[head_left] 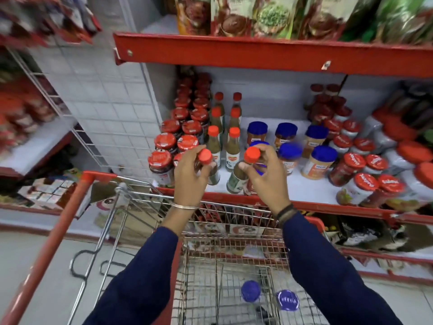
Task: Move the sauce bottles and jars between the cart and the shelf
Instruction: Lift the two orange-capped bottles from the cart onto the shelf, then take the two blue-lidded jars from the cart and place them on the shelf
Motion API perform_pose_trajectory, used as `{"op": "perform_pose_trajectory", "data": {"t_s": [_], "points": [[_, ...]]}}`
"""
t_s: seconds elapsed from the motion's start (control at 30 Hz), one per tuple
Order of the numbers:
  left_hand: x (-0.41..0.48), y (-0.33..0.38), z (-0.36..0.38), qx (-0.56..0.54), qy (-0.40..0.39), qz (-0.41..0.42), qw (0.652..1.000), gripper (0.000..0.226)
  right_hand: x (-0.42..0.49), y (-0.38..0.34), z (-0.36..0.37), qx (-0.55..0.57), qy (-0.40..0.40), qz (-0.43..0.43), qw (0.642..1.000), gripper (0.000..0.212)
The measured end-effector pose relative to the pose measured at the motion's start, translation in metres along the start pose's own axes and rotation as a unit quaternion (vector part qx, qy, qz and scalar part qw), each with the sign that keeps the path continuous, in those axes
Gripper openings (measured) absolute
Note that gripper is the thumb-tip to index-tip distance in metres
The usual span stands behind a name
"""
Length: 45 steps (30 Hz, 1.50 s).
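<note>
- Sauce jars with blue lids, two of them (250, 291) (287, 300), stand on the wire floor of my cart (150, 202), near its back, well below my arms.
- My left hand (189, 177) is wrapped around the neck of a green sauce bottle with an orange cap (205, 156); the fingers curl tight just under the cap, and the bottle sits at the front edge of the shelf (304, 205).
- My right hand (264, 174) grips a second green bottle (236, 179) the same way, thumb and fingers closed under its orange cap (252, 155); this one tilts left, its base close to the shelf's front edge.
- Just behind my hands, more orange-capped bottles (233, 146) run in two rows toward the back of the shelf.
- Left of them, dark jars with red lids (165, 141) fill the shelf's left end, front to back.
- Right of my right hand stand blue-lidded jars (322, 160), and beyond those, red-lidded jars (365, 184) crowd the right part of the shelf.
- On the red shelf above (257, 53), at the top, pouches (271, 17) stand in a row along its front edge.
</note>
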State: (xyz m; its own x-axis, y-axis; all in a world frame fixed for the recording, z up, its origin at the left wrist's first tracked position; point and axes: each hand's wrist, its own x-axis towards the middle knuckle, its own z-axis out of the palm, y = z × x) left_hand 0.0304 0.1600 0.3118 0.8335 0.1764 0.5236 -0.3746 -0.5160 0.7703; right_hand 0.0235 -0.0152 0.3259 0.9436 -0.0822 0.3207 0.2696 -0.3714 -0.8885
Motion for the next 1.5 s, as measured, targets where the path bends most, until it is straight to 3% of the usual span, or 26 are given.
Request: {"op": "perform_pose_trajectory", "data": {"t_s": [0.43, 0.77, 0.87, 1.03, 1.1, 1.2, 1.37, 1.5], "points": [[0.02, -0.043, 0.025, 0.061, -0.096, -0.02, 0.993, 0.041, 0.023, 0.052, 0.036, -0.082, -0.035, 0.056, 0.994, 0.038], [0.018, -0.045, 0.025, 0.058, -0.143, -0.06, 0.986, 0.053, 0.029, 0.052, 0.038, -0.103, -0.069, 0.045, 0.991, 0.043], [0.006, -0.039, 0.019, 0.053, -0.127, -0.05, 0.989, 0.05, 0.016, 0.046, 0.029, -0.053, -0.066, 0.061, 0.995, 0.047], [-0.041, -0.028, 0.009, 0.052, -0.036, 0.059, 0.996, 0.034, -0.054, 0.055, -0.001, 0.001, -0.02, 0.078, 0.997, 0.032], [-0.074, -0.032, 0.011, 0.042, -0.073, 0.037, 0.996, 0.03, -0.092, 0.08, -0.012, -0.016, -0.035, 0.121, 0.992, 0.029], [-0.124, -0.048, 0.026, 0.038, -0.202, -0.035, 0.978, 0.029, -0.146, 0.137, -0.025, -0.07, -0.108, 0.21, 0.969, 0.026], [-0.2, -0.092, 0.067, 0.051, -0.433, -0.138, 0.889, 0.034, -0.195, 0.217, -0.042, -0.183, -0.233, 0.299, 0.907, 0.037], [-0.244, -0.119, 0.108, 0.091, -0.531, -0.22, 0.813, 0.051, -0.214, 0.26, -0.042, -0.304, -0.356, 0.337, 0.817, 0.072]]}}
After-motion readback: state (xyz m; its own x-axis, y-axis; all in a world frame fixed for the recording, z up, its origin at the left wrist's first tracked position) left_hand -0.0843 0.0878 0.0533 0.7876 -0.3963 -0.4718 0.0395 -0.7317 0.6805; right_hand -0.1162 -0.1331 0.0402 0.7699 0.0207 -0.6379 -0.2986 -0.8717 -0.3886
